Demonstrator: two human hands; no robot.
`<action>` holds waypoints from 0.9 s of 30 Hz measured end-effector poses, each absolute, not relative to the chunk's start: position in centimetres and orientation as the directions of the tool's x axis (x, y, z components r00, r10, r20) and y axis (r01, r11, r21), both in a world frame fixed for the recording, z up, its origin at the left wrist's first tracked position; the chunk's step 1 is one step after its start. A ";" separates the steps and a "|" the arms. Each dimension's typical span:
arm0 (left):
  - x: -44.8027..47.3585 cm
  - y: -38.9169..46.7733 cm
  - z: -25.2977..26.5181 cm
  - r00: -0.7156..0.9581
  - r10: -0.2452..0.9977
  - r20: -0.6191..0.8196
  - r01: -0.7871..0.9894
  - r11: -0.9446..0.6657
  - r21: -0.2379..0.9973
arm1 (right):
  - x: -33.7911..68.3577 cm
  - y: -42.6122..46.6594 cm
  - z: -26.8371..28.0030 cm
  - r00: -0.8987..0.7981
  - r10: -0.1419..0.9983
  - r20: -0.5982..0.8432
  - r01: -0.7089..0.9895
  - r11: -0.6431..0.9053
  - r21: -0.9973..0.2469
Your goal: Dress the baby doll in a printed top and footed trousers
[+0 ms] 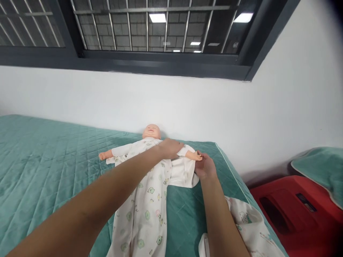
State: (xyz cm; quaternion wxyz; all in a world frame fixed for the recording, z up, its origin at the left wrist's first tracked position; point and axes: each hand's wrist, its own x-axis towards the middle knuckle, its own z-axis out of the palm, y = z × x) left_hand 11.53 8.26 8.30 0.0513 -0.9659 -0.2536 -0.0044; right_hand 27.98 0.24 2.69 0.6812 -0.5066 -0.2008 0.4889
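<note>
1. Right forearm covers part of a crumpled printed cloth (pixel 249 219) at the bed's right edge; past that edge I see a red plastic stool (pixel 292 217) bearing a green cloth (pixel 318 169).
2. Left forearm crosses a long white printed gown (pixel 148 207), hiding much of the doll's trunk from me.
3. The doll (pixel 152 132) lies face up near the bed's far right corner, head at the far edge.
4. My left hand (pixel 170 147) curls over its sleeve; my right hand (pixel 205 166) meets its small hand — how firmly either grips, I cannot tell.
5. Surface: green quilted bed (pixel 53 164), pale piping along the right edge.
6. Room: white wall (pixel 187 103), dark-framed window (pixel 160 35) with metal bars.
</note>
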 end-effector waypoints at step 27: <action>-4.4 4.1 3.6 -0.009 0.967 0.254 0.412 -0.228 0.882 | 23.1 0.1 2.6 0.534 0.621 0.574 0.657 0.123 -0.744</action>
